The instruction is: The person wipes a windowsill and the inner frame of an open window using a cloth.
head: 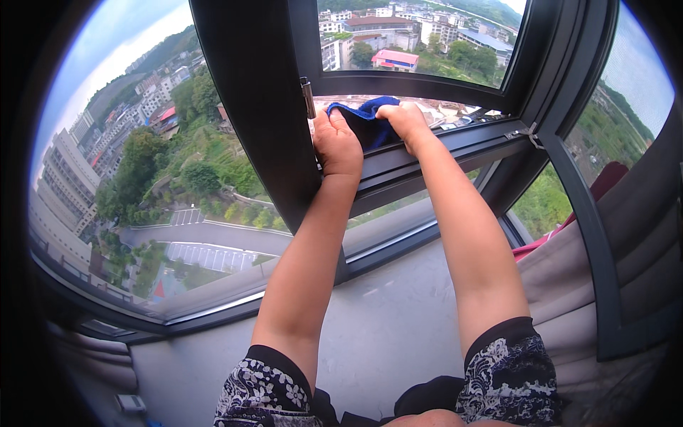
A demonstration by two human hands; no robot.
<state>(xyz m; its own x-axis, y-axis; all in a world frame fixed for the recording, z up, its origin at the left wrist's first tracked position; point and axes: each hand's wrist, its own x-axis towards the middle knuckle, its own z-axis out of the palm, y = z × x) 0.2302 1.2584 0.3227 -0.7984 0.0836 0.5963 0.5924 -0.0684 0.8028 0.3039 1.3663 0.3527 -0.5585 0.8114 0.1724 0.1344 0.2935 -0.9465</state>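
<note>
Both my hands grip a blue cloth (378, 109) at the gap beneath an outward-tilted window sash (405, 84). My left hand (338, 141) pinches the cloth's left end, close against the thick dark upright (251, 107) of the frame. On the right, my right hand (406, 124) has its fingers closed on the other side of the cloth. The cloth sags between them over the dark lower frame rail (459, 141), and its underside is in shadow. A metal window handle (308, 97) stands just above my left hand.
A hinged metal stay (525, 133) joins the frame at the right. Beyond it a dark-framed screen panel (587, 203) stands inward before grey curtains (560, 288). The pale sill (392, 325) lies under my arms. A small white object (130, 403) rests at lower left. Buildings and trees lie far below outside.
</note>
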